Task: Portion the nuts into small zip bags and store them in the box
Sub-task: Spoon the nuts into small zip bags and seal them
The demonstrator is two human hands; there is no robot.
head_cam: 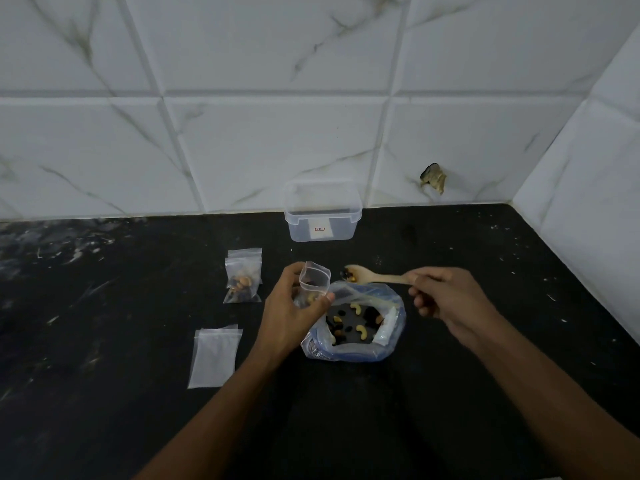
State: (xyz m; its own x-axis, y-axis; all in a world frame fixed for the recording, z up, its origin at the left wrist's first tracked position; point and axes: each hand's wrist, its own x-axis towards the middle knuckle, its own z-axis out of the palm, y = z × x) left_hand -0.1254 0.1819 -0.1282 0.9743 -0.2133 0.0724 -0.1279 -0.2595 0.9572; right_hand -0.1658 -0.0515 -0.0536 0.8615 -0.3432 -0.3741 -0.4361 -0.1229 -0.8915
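My left hand [294, 306] holds a small zip bag [313, 282] in its grip; my right hand [440, 292] grips a wooden spoon [370, 276] of nuts above the big nut bag [360, 323].

I stand at a black stone countertop [450, 393] flecked with pale specks and streaks. Behind the countertop rises a wall of white marble-look tiles [277, 147] with grey-gold veins, and a second tiled wall [588, 188] meets it at the countertop's right end. Just above the countertop's back edge, a tile bears a dark chipped hole [433, 177], I think; the light is dim.
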